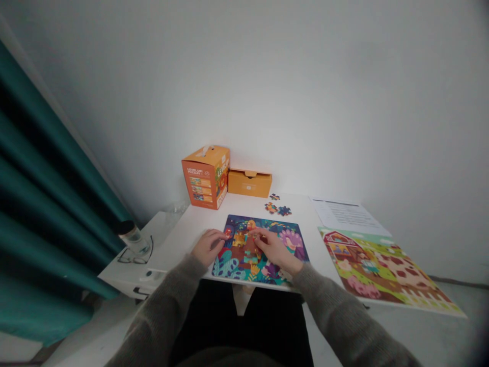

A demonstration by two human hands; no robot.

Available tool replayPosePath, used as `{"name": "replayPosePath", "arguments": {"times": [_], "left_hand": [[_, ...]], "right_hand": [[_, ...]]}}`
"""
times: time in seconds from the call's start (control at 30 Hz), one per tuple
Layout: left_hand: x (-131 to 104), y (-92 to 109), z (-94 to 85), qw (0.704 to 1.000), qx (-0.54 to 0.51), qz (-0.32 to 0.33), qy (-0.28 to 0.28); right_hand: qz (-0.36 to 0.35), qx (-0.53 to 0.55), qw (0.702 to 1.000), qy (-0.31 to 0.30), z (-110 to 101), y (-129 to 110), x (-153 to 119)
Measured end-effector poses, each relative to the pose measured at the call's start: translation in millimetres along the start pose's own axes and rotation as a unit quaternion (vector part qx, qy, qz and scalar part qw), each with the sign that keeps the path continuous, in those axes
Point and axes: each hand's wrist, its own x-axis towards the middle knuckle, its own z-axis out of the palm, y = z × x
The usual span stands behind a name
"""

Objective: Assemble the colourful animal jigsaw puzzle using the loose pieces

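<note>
A colourful jigsaw puzzle (237, 272) lies flat on the white table in front of me. At its left edge is my left hand (209, 246), thumb and index finger brought close together; anything between them is too small to make out. My right hand (275, 248) reaches over the puzzle's middle with its fingers pinched together against the surface, and the fingertips hide whatever they hold. Loose puzzle pieces (284, 210) sit in small piles just behind the puzzle.
An orange puzzle box (202, 183) and a lower yellow-orange box (249, 184) stand at the back. On the right are a printed sheet (346, 215) and a farm picture board (382, 270). Glasses (132, 260) and a black-lidded jar (134, 239) rest at left.
</note>
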Motion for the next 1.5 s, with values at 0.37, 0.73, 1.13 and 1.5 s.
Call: {"name": "replayPosePath", "arguments": {"times": [0.37,0.73,1.13,1.5], "left_hand": [[-2,-1,2.0,0.998,0.04,0.041,-0.037],[-5,15,-0.5,0.985,0.139,0.034,-0.098],[-6,8,3.0,0.984,0.145,0.039,-0.098],[-7,12,4.4,0.977,0.16,0.05,-0.129]], "right_hand": [[0.022,-0.132,0.991,0.013,22,-15,46],[0.06,-0.338,0.939,0.035,31,-24,39],[-0.084,-0.344,0.935,-0.029,21,-11,31],[-0.183,-0.425,0.88,-0.105,4,-29,-18]]}}
